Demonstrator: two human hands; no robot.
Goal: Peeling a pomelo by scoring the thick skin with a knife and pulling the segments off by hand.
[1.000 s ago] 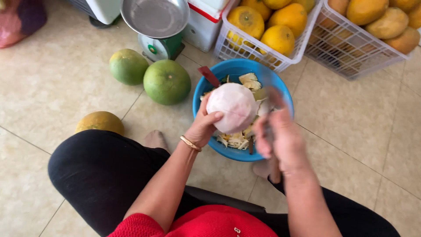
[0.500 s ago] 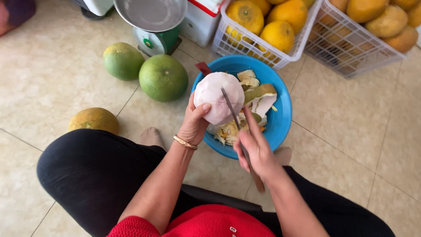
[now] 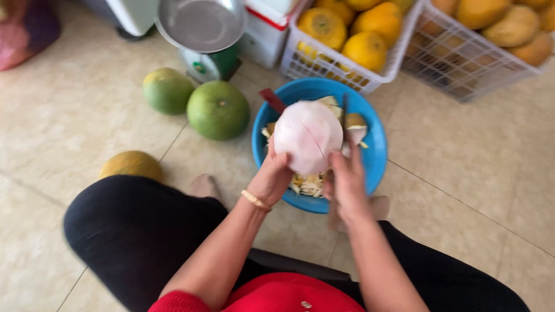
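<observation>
Since half a second ago the right hand (image 3: 347, 185) has drawn in against the peeled pomelo (image 3: 307, 136); the knife (image 3: 342, 118) that slanted across the fruit now shows only as a dark blade beyond it, its grip hidden, so I cannot tell how that hand closes. The left hand (image 3: 272, 176) still cups the pomelo from below, fingers clamped on its underside, holding it over the blue basin (image 3: 376, 156) of peel scraps. The basin sits on the tiled floor, two green pomelos (image 3: 218, 110) near its left rim, a white basket (image 3: 347, 63) of yellow fruit touching its far rim. Bare floor lies open to the right of the basin.
</observation>
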